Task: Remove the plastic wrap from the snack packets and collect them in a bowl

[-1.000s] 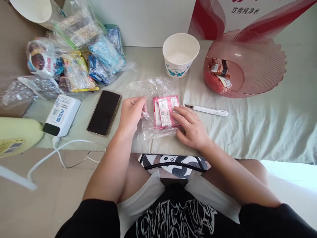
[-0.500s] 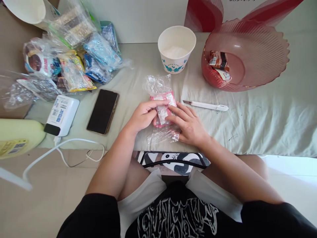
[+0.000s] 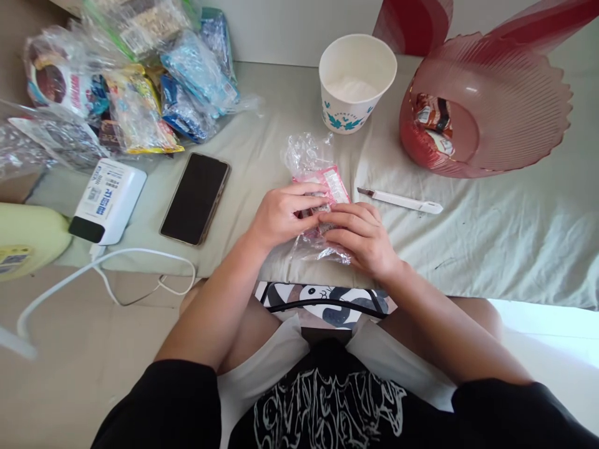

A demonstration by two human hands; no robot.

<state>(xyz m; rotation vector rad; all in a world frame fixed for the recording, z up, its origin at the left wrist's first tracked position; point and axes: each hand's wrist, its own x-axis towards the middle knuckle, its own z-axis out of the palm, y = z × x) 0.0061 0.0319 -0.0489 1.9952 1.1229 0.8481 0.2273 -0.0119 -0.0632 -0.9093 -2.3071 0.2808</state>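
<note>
A small pink packet with white printed panels [image 3: 337,182] lies on the cloth, in a crinkled clear plastic bag [image 3: 306,149]. From its left side my left hand [image 3: 287,215] grips it, fingers over the top and thumb near the middle. My right hand [image 3: 360,237] has its fingers curled onto the packet's right and near side, almost meeting the left fingertips. Much of the packet is hidden under both hands. To the right of them, apart from either hand, lies a white utility knife [image 3: 406,201] with its blade pointing left.
Behind the hands stand a white paper cup [image 3: 345,118] and a pink ribbed bowl [image 3: 515,118] holding several wrapped snacks. On the left are a phone [image 3: 195,198], a white charger [image 3: 111,198] with a cable, a pale yellow bottle [image 3: 32,234] and a pile of snack packets [image 3: 140,109].
My fingers have closed in over the packet, covering more of it, and my right fingers have curled. The packet looks turned slightly. The whole view has shifted a little.
</note>
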